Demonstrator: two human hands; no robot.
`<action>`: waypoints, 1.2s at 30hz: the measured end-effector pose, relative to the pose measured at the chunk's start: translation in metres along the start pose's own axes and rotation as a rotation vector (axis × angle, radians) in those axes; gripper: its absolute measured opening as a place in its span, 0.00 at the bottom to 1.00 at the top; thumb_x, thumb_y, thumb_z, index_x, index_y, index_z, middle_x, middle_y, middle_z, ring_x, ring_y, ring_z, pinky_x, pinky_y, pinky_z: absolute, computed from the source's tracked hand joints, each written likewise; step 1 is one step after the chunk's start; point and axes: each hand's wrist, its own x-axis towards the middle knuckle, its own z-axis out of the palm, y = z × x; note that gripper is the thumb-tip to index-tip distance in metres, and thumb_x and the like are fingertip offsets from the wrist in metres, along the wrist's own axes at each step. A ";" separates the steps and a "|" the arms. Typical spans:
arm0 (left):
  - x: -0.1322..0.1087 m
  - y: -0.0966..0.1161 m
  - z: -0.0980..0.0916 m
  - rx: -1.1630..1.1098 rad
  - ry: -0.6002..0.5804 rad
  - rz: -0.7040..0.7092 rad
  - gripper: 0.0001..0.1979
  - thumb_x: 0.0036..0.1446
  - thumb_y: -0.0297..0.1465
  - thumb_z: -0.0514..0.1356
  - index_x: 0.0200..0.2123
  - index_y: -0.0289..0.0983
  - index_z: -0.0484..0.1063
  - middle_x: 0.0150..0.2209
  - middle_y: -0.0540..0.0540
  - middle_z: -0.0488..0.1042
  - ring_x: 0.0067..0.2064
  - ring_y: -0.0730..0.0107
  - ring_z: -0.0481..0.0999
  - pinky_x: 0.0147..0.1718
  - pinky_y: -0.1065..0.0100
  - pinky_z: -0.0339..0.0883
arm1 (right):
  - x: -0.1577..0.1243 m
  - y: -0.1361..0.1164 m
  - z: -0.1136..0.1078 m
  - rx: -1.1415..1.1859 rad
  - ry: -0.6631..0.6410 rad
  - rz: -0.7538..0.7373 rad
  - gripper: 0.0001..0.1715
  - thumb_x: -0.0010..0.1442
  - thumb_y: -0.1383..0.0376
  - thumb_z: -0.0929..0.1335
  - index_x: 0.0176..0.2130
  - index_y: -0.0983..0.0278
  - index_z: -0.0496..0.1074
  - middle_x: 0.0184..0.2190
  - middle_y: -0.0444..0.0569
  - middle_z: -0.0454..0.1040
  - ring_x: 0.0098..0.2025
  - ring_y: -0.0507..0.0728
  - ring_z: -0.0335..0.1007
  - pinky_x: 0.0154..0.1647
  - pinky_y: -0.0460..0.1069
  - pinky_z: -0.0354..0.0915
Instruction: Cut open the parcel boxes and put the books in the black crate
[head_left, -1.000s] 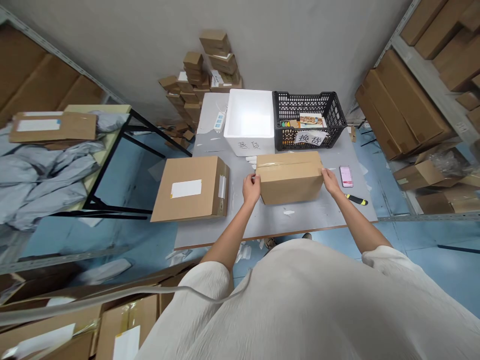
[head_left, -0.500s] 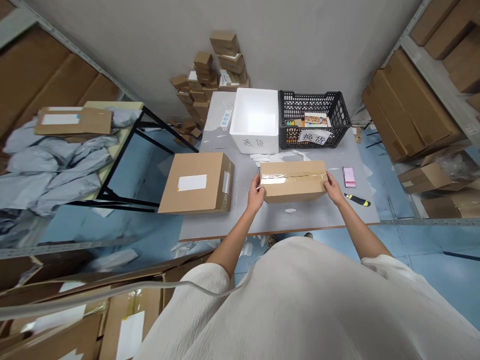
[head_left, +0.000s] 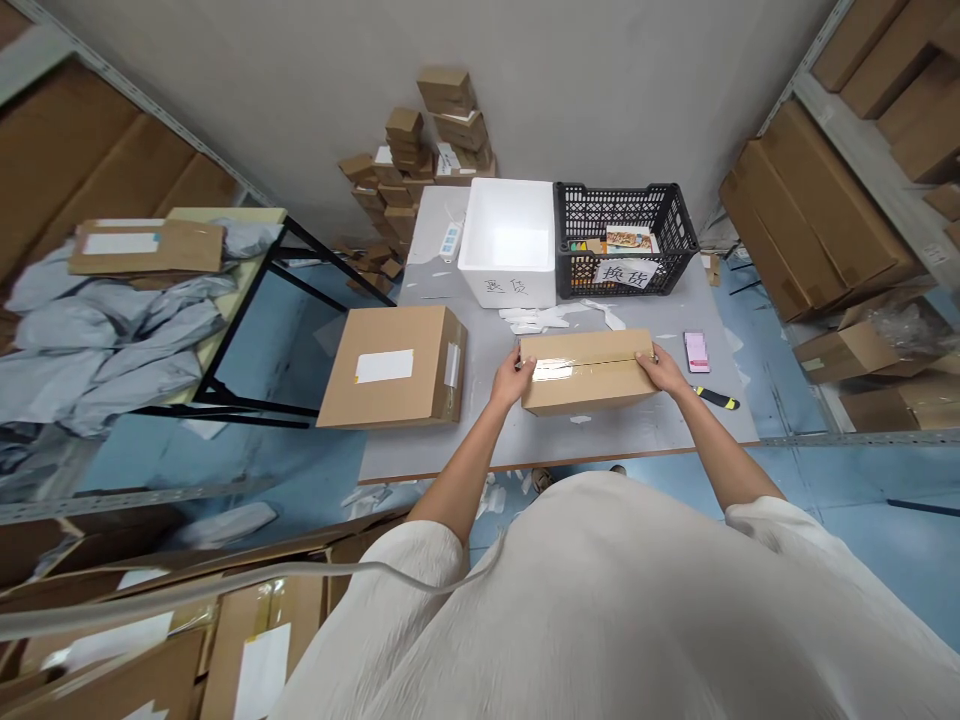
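Note:
Between my hands is a long cardboard box (head_left: 589,372), with shiny clear tape along its top seam. My left hand (head_left: 513,378) grips its left end, thumb on the top face. At the right end my right hand (head_left: 660,369) holds on in the same way, thumb on top and fingers behind the edge. The box is over the grey table (head_left: 495,430); whether its underside touches the top I cannot tell. To the right of my right hand lie a black and yellow utility knife (head_left: 718,399) and a phone with a pink screen (head_left: 696,352).
A white foam bin (head_left: 501,288) and a black plastic crate (head_left: 628,275) stand at the table's back. A larger labelled carton (head_left: 397,370) sits at the left edge. Grey parcels (head_left: 127,330) cover a side table. Paper scraps (head_left: 532,320) lie behind the held box.
The held box has shifted slightly towards me and tipped a little. Both thumbs have come further onto its top face.

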 end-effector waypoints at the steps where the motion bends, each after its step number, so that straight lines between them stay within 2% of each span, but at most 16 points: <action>1: 0.002 0.000 -0.002 -0.019 -0.006 0.020 0.37 0.67 0.46 0.67 0.75 0.41 0.71 0.62 0.38 0.85 0.54 0.52 0.85 0.63 0.50 0.76 | 0.000 -0.001 -0.001 0.053 -0.009 -0.007 0.43 0.67 0.38 0.73 0.70 0.58 0.75 0.64 0.59 0.83 0.63 0.72 0.79 0.70 0.67 0.73; 5: 0.009 0.000 -0.008 -0.057 0.048 0.096 0.46 0.64 0.45 0.71 0.79 0.38 0.64 0.65 0.34 0.82 0.58 0.51 0.83 0.63 0.50 0.76 | 0.002 -0.002 -0.006 0.179 0.018 -0.067 0.47 0.62 0.39 0.77 0.71 0.56 0.74 0.66 0.57 0.82 0.61 0.72 0.79 0.69 0.69 0.74; 8: 0.011 -0.002 -0.008 -0.071 0.085 0.160 0.48 0.61 0.44 0.74 0.79 0.40 0.63 0.70 0.33 0.78 0.64 0.47 0.80 0.63 0.50 0.76 | 0.002 0.001 -0.004 0.212 0.057 -0.134 0.57 0.58 0.42 0.79 0.77 0.56 0.66 0.75 0.60 0.72 0.66 0.72 0.76 0.71 0.68 0.73; 10: 0.008 -0.007 -0.006 -0.071 0.093 0.162 0.50 0.58 0.42 0.75 0.80 0.43 0.62 0.70 0.34 0.77 0.67 0.46 0.78 0.64 0.50 0.75 | 0.002 0.006 0.001 0.252 0.040 -0.150 0.65 0.56 0.43 0.81 0.81 0.54 0.60 0.80 0.61 0.65 0.70 0.73 0.73 0.72 0.68 0.72; 12: 0.003 -0.013 -0.002 -0.081 0.088 0.132 0.51 0.57 0.39 0.75 0.80 0.45 0.60 0.70 0.35 0.76 0.68 0.47 0.78 0.64 0.51 0.75 | 0.001 0.014 0.009 0.289 0.005 -0.128 0.70 0.55 0.41 0.81 0.83 0.51 0.55 0.82 0.60 0.60 0.73 0.73 0.71 0.73 0.69 0.71; 15: -0.007 -0.024 0.006 -0.094 0.101 0.045 0.46 0.62 0.41 0.72 0.79 0.45 0.62 0.70 0.35 0.75 0.65 0.50 0.79 0.63 0.52 0.75 | 0.000 0.029 0.020 0.272 0.010 -0.036 0.66 0.60 0.34 0.76 0.83 0.51 0.56 0.82 0.58 0.59 0.76 0.72 0.67 0.79 0.67 0.64; 19: -0.016 -0.038 0.016 -0.041 0.158 -0.021 0.33 0.71 0.44 0.64 0.75 0.41 0.68 0.62 0.36 0.79 0.59 0.53 0.81 0.64 0.52 0.74 | -0.002 0.049 0.028 0.165 0.106 0.077 0.58 0.64 0.30 0.71 0.78 0.56 0.66 0.75 0.62 0.67 0.76 0.71 0.65 0.81 0.65 0.60; 24: -0.025 -0.058 0.027 0.063 0.201 -0.091 0.25 0.70 0.38 0.63 0.67 0.39 0.74 0.53 0.39 0.79 0.55 0.54 0.81 0.63 0.53 0.74 | -0.009 0.068 0.033 0.072 0.104 0.173 0.49 0.66 0.35 0.69 0.72 0.61 0.73 0.62 0.61 0.78 0.66 0.69 0.74 0.76 0.64 0.66; 29: -0.040 -0.081 0.032 0.158 0.157 -0.171 0.23 0.67 0.35 0.64 0.63 0.37 0.76 0.46 0.40 0.79 0.55 0.49 0.82 0.62 0.51 0.74 | -0.019 0.085 0.040 -0.007 0.046 0.251 0.39 0.67 0.42 0.68 0.66 0.63 0.78 0.53 0.59 0.83 0.61 0.69 0.78 0.71 0.65 0.69; 32: -0.043 -0.088 0.031 0.155 0.122 -0.214 0.22 0.66 0.34 0.63 0.62 0.38 0.76 0.44 0.42 0.80 0.54 0.51 0.82 0.61 0.51 0.75 | -0.021 0.090 0.043 -0.035 0.032 0.276 0.36 0.68 0.43 0.68 0.62 0.63 0.80 0.55 0.61 0.84 0.61 0.69 0.79 0.71 0.63 0.70; 36: -0.029 -0.082 0.030 0.112 0.116 -0.235 0.25 0.64 0.33 0.64 0.63 0.40 0.74 0.52 0.40 0.82 0.53 0.54 0.84 0.61 0.53 0.76 | -0.010 0.081 0.042 0.026 0.049 0.288 0.40 0.68 0.45 0.69 0.68 0.65 0.76 0.67 0.64 0.78 0.67 0.68 0.77 0.75 0.62 0.67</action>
